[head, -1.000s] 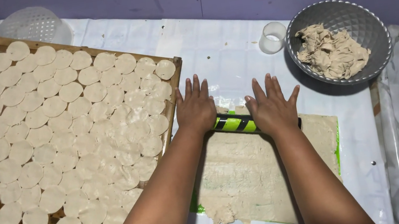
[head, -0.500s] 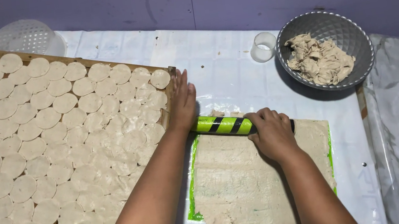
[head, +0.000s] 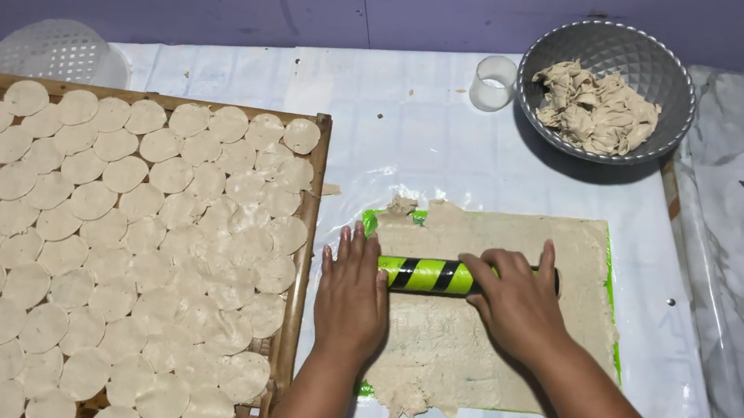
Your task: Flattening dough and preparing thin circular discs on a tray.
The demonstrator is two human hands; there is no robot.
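Both hands, left hand (head: 349,297) and right hand (head: 516,301), press flat-palmed on the striped rolling pin (head: 427,275); the thin dough sheet (head: 501,268) might tear near the mat's ragged front-left corner.

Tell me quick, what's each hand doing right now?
Left hand: open, palm flat on one end of the green-and-black striped roller.
Right hand: open, fingers curved over the roller's other end, above the dough sheet.
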